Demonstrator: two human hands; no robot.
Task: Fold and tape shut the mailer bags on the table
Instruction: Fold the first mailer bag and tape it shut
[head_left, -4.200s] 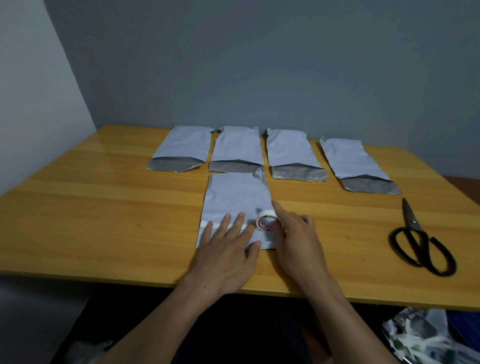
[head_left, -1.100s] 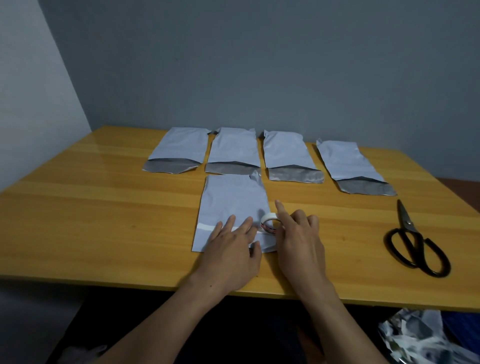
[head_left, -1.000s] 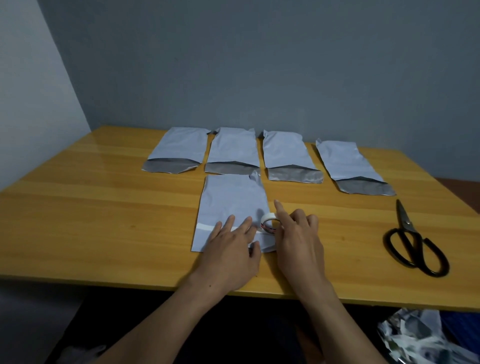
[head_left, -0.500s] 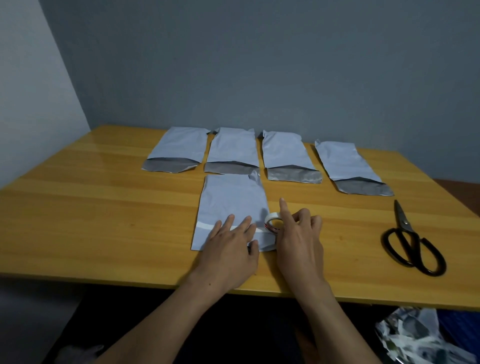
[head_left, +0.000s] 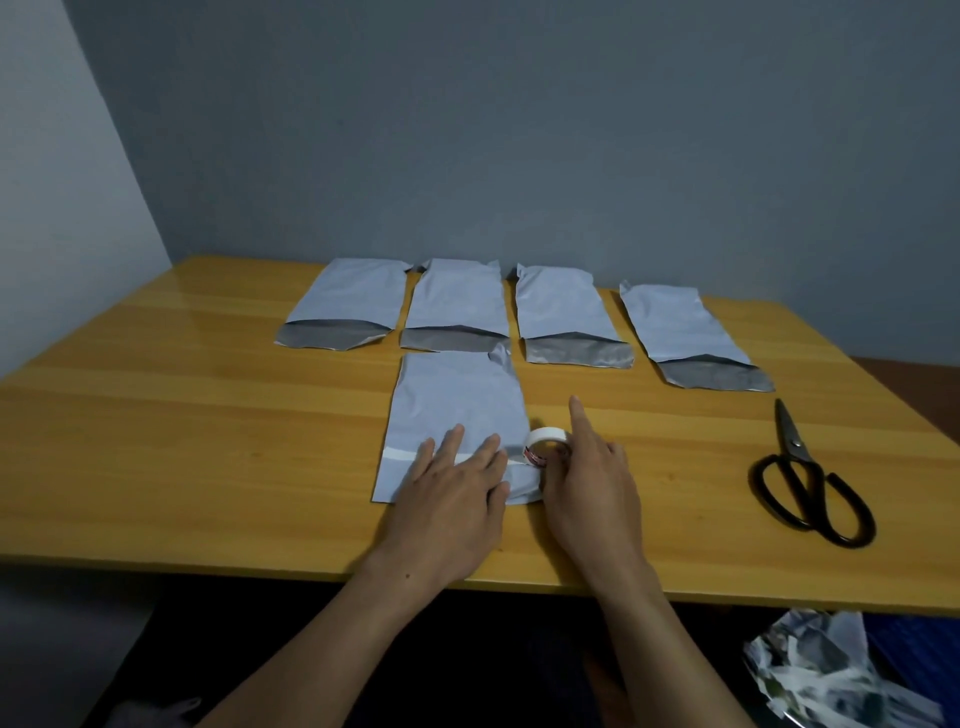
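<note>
A grey mailer bag (head_left: 457, 405) lies in front of me on the wooden table (head_left: 208, 441), its near end folded over. A white strip of tape (head_left: 400, 453) runs across the fold from the left. My left hand (head_left: 452, 499) presses flat on the folded end with straight fingers. My right hand (head_left: 587, 483) holds a small white tape roll (head_left: 545, 441) at the bag's right edge, index finger pointing forward. Several more mailer bags (head_left: 561, 312) lie in a row behind, their grey flaps open.
Black scissors (head_left: 805, 478) lie on the table to the right, blades pointing away. Crumpled paper and plastic (head_left: 841, 670) sit below the table's near right corner. A blue-grey wall stands close behind the table.
My right hand has carried the tape roll rightward to the bag's right edge, laying tape across the fold. Its index finger has lifted. My left hand stays pressed on the fold.
</note>
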